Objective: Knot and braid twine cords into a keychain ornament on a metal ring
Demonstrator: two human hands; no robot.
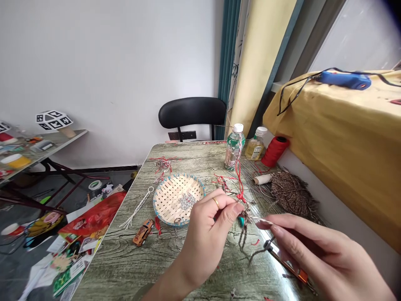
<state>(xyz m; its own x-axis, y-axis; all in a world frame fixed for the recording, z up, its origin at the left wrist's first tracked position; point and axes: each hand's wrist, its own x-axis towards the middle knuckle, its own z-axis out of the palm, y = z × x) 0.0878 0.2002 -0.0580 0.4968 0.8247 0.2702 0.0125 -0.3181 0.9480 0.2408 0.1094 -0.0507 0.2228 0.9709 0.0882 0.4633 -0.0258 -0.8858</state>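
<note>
My left hand (209,234) is raised over the wooden table (131,259), thumb and forefinger pinched on a small knotted cord piece (245,212) of brown and red strands with a teal bead. A red and white cord (239,167) runs from this knot up to a water bottle (234,146). My right hand (316,255) is just right of the knot, fingers closed round a thin metal tool (283,259) with an orange end, its tip close to the hanging brown strands.
A round woven basket (169,209) with metal rings lies left of my hands. A toy car (143,232), a white knotted cord (138,207), a red thread spool (275,151), a second small bottle (255,144) and a brown twine heap (293,193) lie around. Black chair (191,112) beyond.
</note>
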